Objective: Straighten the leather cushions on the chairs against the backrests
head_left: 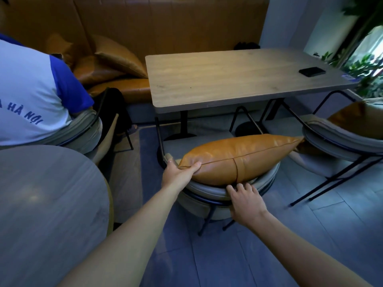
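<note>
Both hands (pixel 180 172) at cushion (pixel 240 158) edge.

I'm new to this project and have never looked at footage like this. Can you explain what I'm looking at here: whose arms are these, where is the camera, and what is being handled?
There is no machine here. The single picture comes from a wide-angle camera worn on a person's head, looking forward and down, so the two bare arms reaching in from the bottom are the wearer's own.

The left hand pinches the left corner of a tan leather cushion, which lies tilted along the curved grey backrest of the nearest chair. The right hand rests open on that backrest, fingers just under the cushion's lower edge.

Beyond stands a wooden table with a dark phone-like object on it. Behind it is a brown bench with more cushions. Another chair with a cushion stands at right, and a seated person in a white and blue shirt is at left.
</note>
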Demonstrator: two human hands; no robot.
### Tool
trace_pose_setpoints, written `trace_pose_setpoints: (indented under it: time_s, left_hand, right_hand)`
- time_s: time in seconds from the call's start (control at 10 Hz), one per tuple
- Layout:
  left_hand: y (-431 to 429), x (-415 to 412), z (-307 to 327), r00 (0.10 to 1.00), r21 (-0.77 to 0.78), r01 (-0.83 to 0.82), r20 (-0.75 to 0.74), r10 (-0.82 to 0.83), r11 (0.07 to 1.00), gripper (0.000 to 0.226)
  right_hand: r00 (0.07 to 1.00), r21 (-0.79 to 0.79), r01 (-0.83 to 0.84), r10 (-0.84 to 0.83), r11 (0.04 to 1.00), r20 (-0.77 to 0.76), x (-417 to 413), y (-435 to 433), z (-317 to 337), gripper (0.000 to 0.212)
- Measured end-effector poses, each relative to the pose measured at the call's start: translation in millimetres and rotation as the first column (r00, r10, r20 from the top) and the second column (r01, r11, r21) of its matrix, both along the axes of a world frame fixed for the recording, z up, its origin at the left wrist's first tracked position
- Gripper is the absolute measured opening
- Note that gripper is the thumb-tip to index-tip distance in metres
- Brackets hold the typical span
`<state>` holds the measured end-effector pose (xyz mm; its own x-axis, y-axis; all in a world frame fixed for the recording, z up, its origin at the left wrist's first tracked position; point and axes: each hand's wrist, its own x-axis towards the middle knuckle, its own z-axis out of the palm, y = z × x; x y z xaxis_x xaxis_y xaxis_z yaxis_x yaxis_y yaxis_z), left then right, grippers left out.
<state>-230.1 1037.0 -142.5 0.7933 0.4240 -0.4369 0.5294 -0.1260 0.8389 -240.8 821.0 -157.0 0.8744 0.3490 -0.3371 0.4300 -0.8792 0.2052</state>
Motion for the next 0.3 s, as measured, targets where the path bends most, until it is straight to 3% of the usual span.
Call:
trace_pose_setpoints:
  time_s: [0.1,0.2,0.3]
  left_hand:
    - [5,6,24,0.989,0.225,0.146,-0.034,-0.142,0.963,0.07]
    - [10,8,48,0.931,0.366,0.361,-0.191,-0.311,0.858,0.039]
    - [13,6,83,0.85,0.49,0.527,-0.3,-0.434,0.694,0.028]
  right_hand:
    - [0.997,0.136,0.06,-0.053,0.989,-0.051,5,-3,32,0.04]
    - [0.987,0.255,0.143,-0.118,0.956,-0.112,14,-3,67,0.034]
    - [0.98,0.339,0.19,-0.159,0.922,-0.118,22,5,102,0.039]
